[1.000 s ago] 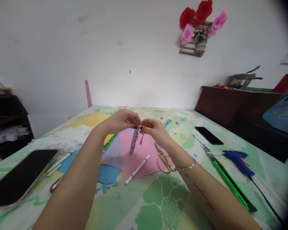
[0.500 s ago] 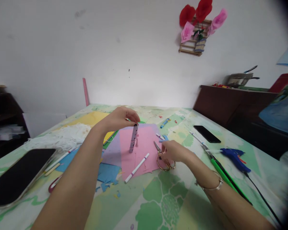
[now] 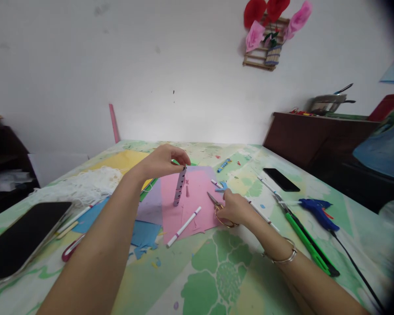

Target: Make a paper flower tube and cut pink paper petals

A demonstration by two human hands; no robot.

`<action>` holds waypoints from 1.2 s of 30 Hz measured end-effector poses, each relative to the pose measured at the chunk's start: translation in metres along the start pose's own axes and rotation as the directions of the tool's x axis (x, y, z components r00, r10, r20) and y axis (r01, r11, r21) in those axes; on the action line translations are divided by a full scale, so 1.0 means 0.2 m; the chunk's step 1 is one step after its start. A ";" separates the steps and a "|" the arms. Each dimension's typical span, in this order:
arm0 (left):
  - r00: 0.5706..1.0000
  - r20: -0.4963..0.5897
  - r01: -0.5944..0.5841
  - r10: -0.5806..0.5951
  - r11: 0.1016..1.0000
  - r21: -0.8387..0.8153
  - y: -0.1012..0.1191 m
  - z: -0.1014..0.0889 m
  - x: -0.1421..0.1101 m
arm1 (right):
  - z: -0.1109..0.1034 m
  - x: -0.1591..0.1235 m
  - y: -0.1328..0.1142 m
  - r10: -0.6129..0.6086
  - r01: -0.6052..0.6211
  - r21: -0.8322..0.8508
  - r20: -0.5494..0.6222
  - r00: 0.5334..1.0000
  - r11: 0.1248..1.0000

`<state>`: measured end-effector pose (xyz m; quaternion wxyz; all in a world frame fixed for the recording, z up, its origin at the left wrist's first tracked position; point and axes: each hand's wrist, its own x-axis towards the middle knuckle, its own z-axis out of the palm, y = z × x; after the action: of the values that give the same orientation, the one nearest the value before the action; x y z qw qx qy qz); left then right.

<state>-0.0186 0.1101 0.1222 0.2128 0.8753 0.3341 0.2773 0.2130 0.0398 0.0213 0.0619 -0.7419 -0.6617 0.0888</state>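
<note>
My left hand (image 3: 167,159) is closed, thumb and fingers pinching the top end of a narrow purple paper strip (image 3: 180,187) with dark notches along it. The strip hangs upright over a pink paper sheet (image 3: 174,218). My right hand (image 3: 238,208) has its fingers drawn together at the edge of a small cut blue paper piece (image 3: 221,187). Under that hand lie gold-handled scissors (image 3: 218,211), blades toward the pink sheet and handles partly covered. A white marker (image 3: 184,227) rests on the pink sheet, near small pink scraps (image 3: 187,191).
On the right are a green utility knife (image 3: 307,243), a blue glue gun (image 3: 318,214) with its cord, and a black phone (image 3: 281,179). At left lie another phone (image 3: 22,240), white string (image 3: 88,186) and blue paper (image 3: 146,234). A dark cabinet (image 3: 315,140) stands behind.
My right hand has moved slightly forward from over the scissors to the blue paper piece. The left hand still holds the purple strip. The whole view has shifted a little.
</note>
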 end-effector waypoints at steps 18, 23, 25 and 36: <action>0.999 -0.037 -0.009 0.009 1.000 0.017 -0.02 0.02 0.01 | -0.08 -0.05 -0.05 -0.147 0.006 0.933 0.051 0.988 0.359; 0.997 -0.067 -0.034 0.035 0.999 0.022 -0.04 0.04 0.02 | -0.06 -0.14 -0.12 -0.363 -0.039 0.999 0.044 0.931 0.019; 0.996 -0.073 -0.047 0.048 0.999 0.025 -0.04 0.05 0.03 | -0.04 -0.16 -0.14 -0.429 -0.074 0.996 0.045 0.902 -0.050; 0.996 -0.020 -0.083 0.084 0.995 0.056 0.03 0.11 0.05 | 0.04 -0.16 -0.19 -0.488 -0.277 0.942 0.154 0.859 -0.191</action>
<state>0.0051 0.1085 0.1123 0.1731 0.8909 0.3069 0.2867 0.1704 0.0117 0.0233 0.4474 -0.3046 -0.4014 0.7389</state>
